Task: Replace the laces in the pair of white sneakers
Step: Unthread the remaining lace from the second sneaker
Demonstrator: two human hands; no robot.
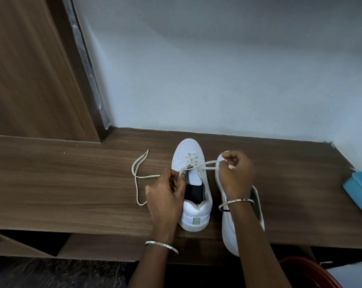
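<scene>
Over sneaker [186, 150]: lace [207, 163], L-grip [167, 194], R-grip [236, 173]

Silver left bangle [161, 247], silver right bangle [236, 203]; perhaps black band [225, 210] beside latter.

the right hand [236, 175] covers much of the second sneaker [227, 231] and the blue tub [357, 188] is cut off.

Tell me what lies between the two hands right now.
In the head view, the half-laced white sneaker sits between the left hand and right hand, with the cream flat lace stretched across it between them.
</scene>
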